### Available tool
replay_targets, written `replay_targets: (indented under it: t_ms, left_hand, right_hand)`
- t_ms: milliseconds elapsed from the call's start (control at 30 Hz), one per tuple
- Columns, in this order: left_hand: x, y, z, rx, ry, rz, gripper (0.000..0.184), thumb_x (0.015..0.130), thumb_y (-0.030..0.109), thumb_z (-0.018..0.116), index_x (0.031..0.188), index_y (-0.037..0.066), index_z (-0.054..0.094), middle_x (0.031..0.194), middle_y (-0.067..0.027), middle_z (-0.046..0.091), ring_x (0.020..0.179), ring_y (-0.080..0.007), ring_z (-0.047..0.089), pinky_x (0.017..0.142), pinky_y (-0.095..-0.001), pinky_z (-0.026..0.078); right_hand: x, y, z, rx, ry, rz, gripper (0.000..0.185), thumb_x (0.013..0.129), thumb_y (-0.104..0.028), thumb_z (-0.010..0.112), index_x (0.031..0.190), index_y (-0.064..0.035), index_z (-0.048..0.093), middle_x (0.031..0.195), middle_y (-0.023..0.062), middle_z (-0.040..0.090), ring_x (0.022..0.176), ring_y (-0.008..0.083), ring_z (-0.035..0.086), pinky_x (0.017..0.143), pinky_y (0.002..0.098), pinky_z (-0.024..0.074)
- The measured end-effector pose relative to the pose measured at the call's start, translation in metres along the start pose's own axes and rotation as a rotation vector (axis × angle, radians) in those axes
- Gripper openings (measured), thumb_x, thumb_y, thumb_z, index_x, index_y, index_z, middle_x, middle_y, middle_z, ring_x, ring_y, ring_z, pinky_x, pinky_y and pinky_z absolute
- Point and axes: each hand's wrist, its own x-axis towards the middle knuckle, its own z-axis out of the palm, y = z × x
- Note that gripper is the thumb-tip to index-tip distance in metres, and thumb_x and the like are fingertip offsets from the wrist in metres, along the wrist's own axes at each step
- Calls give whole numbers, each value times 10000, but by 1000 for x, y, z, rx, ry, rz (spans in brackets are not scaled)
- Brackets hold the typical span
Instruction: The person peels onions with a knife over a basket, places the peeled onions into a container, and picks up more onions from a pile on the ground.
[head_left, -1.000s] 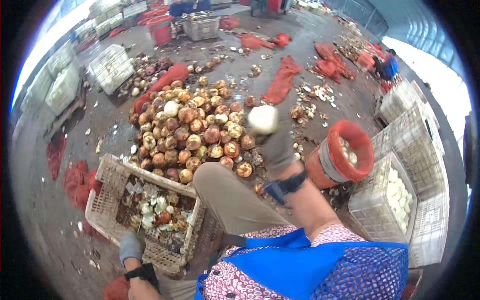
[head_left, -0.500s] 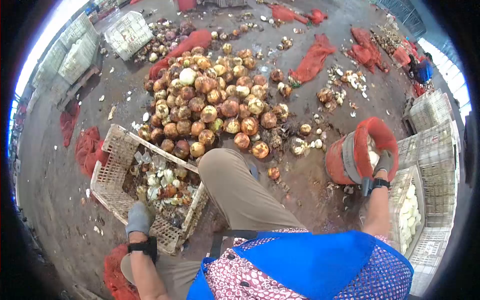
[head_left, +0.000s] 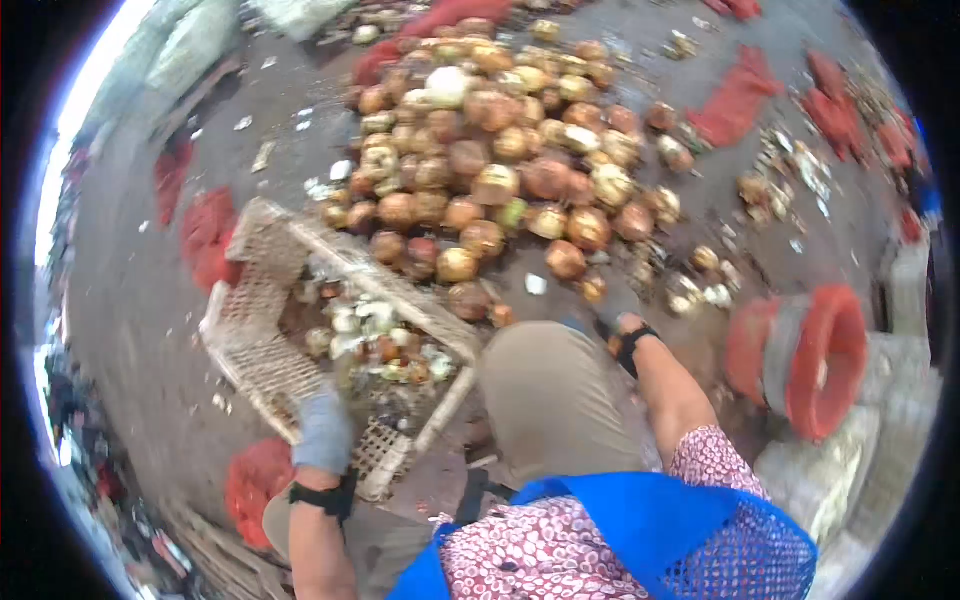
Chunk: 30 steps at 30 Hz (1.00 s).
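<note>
My left hand [head_left: 325,432], in a grey glove, is over the near side of a dirty white plastic crate [head_left: 262,340]. Its fingers are smeared by motion, so any object in it cannot be made out. Peeled pieces and onion skins [head_left: 378,335] lie inside the crate. My right hand [head_left: 618,328] is low beside my bent knee, near the front edge of a large heap of onions [head_left: 490,150]. Blur and the knee hide most of its fingers. To its right, a red bucket [head_left: 838,360] with a grey band leans with its mouth toward me.
Red mesh bags [head_left: 742,98] lie about the wet floor, one [head_left: 258,490] close to my left forearm. Smaller onions and scraps [head_left: 705,285] are scattered beyond the bucket. White crates [head_left: 830,480] stand along the right side.
My right hand has left the bucket's mouth and moved left to beside my knee. The view has turned, shifting the heap and crate rightward. My left hand stays by the crate.
</note>
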Motion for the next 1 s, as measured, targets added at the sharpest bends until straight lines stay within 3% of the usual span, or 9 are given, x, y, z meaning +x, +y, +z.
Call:
replay_targets:
  t_ms: [67, 133, 200, 333, 500, 600, 733, 833, 1000]
  left_hand:
    - [0, -11, 12, -83, -11, 22, 669, 854, 127, 630, 1475, 127, 384, 970, -287, 653, 875, -441, 641, 741, -504, 503]
    - [6, 28, -28, -51, -212, -139, 655, 861, 173, 638, 1466, 120, 391, 1075, -277, 647, 930, -450, 639, 783, -504, 526]
    - [8, 13, -1, -147, -55, -71, 688, 841, 203, 671, 1466, 126, 391, 1144, -261, 638, 983, -446, 634, 823, -489, 530]
    - [10, 29, -31, -255, -37, -54, 673, 829, 229, 701, 1440, 131, 437, 1217, -262, 608, 1031, -447, 620, 856, -477, 525]
    - [2, 55, -48, -813, 262, 106, 400, 915, 227, 647, 1269, 47, 602, 893, -149, 693, 745, -248, 680, 658, -353, 540]
    - [-9, 69, -68, -1237, 274, 98, 451, 973, 312, 606, 1314, 21, 566, 805, -17, 650, 624, -42, 550, 557, -224, 460]
    - [-22, 49, -91, -1694, 69, 314, 711, 966, 319, 614, 1527, 45, 273, 904, -56, 686, 467, -46, 444, 442, -201, 361]
    - [-39, 43, -105, -1797, 261, 323, 716, 957, 293, 628, 1527, 37, 278, 1036, -69, 681, 577, -60, 544, 537, -224, 467]
    - [-41, 5, -95, -1227, 637, 465, 654, 930, 234, 674, 1472, 2, 391, 1246, -98, 613, 1041, -100, 587, 920, -285, 497]
  right_hand:
    - [20, 20, 55, -246, 341, -122, 761, 769, -444, 747, 1384, -85, 480, 1360, 214, 545, 1213, 383, 550, 981, 442, 469]
    - [9, -27, 17, -45, 59, 142, 723, 759, -330, 747, 1361, -25, 489, 1411, 247, 475, 1229, 393, 528, 1017, 441, 443]
    - [32, 13, 41, 98, 43, 233, 633, 728, -270, 791, 1253, -16, 547, 1245, 165, 596, 1095, 309, 607, 908, 396, 508]
    - [45, 21, 36, 1112, 84, 409, 674, 733, -280, 843, 1274, -42, 520, 1183, 90, 623, 990, 221, 625, 852, 378, 531]
    - [11, -124, -76, 1078, 60, -455, 444, 880, -277, 692, 1260, -84, 567, 1196, 59, 613, 1061, 182, 604, 869, 359, 538]
    - [-16, -243, -140, 1650, -597, -215, 473, 954, -392, 554, 1292, -61, 559, 1229, 51, 606, 1110, 174, 588, 916, 346, 514]
    - [-67, -354, -167, 1159, -798, -685, 611, 859, -270, 610, 1381, 10, 461, 1297, 97, 564, 1194, 203, 546, 1042, 347, 427]
    - [-104, -398, -161, 939, -888, -855, 712, 816, -207, 708, 1427, -13, 397, 1316, 104, 537, 1197, 186, 531, 1027, 340, 435]
    - [-133, -424, -136, 756, -921, -896, 890, 744, -145, 830, 1470, -31, 326, 1303, 107, 536, 1164, 171, 540, 1007, 317, 455]
